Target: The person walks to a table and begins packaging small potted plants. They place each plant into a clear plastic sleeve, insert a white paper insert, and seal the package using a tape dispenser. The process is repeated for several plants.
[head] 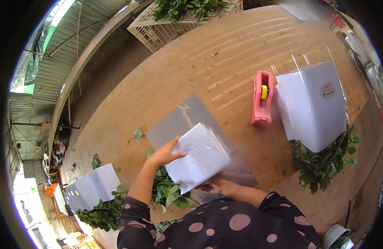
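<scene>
My left hand (167,153) grips the upper left edge of a bundle wrapped in white corrugated sheet (199,155), thumb on top. Green leafy stems (168,188) stick out at its lower left. Under the bundle's lower edge is my right hand (212,185), its fingers partly hidden by the wrap. Beneath lies a clear plastic sheet (191,107), flat on the wooden table (123,102). To the right stands a pink tape dispenser (262,109) with a yellow core. Beyond it, another white corrugated wrap (317,105) with a label lies over leafy stems (322,168).
Several white-wrapped bundles (93,186) with leaves lie at the lower left. Tape strips (241,65) run across the table's far part. A plastic crate (175,31) holding greenery stands past the far edge. A white bucket (334,236) is at the lower right.
</scene>
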A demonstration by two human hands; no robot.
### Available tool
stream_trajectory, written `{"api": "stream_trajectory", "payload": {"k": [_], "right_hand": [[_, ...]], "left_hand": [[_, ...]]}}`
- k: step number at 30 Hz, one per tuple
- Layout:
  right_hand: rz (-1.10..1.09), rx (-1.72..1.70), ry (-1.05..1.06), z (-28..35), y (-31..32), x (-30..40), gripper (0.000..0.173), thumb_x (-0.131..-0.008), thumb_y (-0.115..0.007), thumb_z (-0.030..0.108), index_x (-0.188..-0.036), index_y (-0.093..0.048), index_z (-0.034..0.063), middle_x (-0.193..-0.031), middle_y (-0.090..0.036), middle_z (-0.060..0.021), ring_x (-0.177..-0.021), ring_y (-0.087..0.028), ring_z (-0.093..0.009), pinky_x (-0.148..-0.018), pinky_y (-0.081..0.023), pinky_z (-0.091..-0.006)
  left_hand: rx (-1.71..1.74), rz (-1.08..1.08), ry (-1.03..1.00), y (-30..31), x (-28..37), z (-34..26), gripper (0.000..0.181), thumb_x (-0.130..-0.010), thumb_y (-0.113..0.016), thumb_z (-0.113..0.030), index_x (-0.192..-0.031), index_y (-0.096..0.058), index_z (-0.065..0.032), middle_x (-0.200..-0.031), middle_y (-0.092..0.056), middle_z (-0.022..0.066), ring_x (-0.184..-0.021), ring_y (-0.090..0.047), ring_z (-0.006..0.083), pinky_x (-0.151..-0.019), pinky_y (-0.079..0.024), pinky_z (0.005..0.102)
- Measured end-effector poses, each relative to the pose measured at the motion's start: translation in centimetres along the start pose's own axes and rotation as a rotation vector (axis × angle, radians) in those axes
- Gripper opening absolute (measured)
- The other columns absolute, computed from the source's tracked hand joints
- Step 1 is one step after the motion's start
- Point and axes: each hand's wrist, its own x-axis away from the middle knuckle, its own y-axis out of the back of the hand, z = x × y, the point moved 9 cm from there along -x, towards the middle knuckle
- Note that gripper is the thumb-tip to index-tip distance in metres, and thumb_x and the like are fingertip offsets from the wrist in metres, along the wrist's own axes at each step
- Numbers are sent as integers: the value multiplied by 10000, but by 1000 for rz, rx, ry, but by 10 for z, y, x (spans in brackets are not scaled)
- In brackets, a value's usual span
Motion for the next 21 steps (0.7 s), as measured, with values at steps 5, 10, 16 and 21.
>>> {"api": "stream_trajectory", "payload": {"k": [5, 10, 16, 21], "right_hand": [[8, 17, -9, 5, -3, 1, 201, -775, -575, 14, -976, -574, 26, -845, -643, -107, -673, -643, -150, -523, -532, -204], [15, 57, 4, 11, -10, 7, 210, -784, -552, 3, -993, -560, 14, -848, -641, -114, -679, -645, -161, -543, -540, -225], [-43, 72, 28, 7, 2, 1, 249, -812, -511, 15, -1056, -506, -30, -921, -624, -164, -792, -640, -193, -573, -541, -254], [3, 106, 57, 7, 2, -1, 251, -825, -479, 31, -1068, -500, -26, -913, -623, -171, -782, -642, -183, -554, -541, -258]], "left_hand": [[-45, -40, 19, -1, 1, 3, 770, -747, -654, -402, -1334, -277, -79, -1266, -411, 238, -1187, -393, 354, -971, -332, 394], [-67, -79, 12, -1, 1, 10, 786, -742, -653, -426, -1338, -269, -87, -1274, -409, 228, -1191, -391, 351, -971, -331, 391], [-61, -72, 13, -2, -3, 16, 794, -739, -651, -448, -1336, -268, -93, -1272, -421, 212, -1202, -385, 333, -975, -325, 387], [-99, -92, 21, -1, 0, 8, 792, -742, -649, -450, -1342, -255, -114, -1270, -425, 209, -1204, -384, 331, -981, -316, 393]]}}
